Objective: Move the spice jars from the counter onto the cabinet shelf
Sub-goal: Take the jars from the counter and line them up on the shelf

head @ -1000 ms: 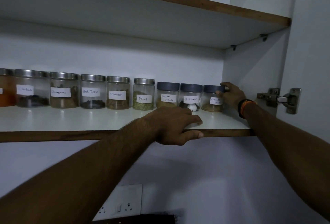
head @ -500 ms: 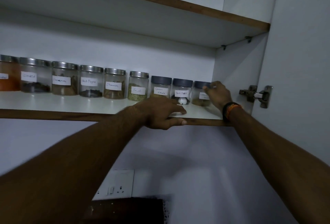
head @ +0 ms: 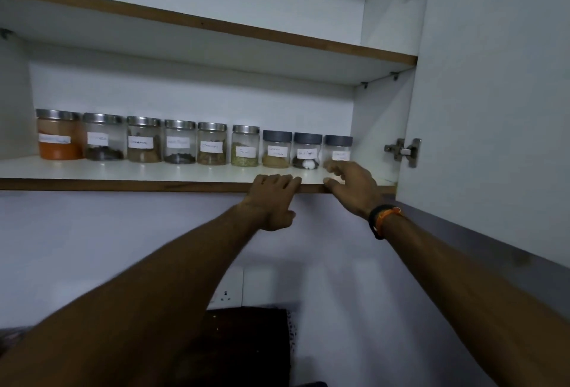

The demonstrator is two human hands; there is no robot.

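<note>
Jars (head: 212, 144) upright, row along shelf (head: 123, 170); both hands empty.

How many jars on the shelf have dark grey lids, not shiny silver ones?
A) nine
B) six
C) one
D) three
D: the three jars at the right end of the row, the first, the middle one and the last, have dark grey lids, while the six to their left have shiny metal ones.
</note>
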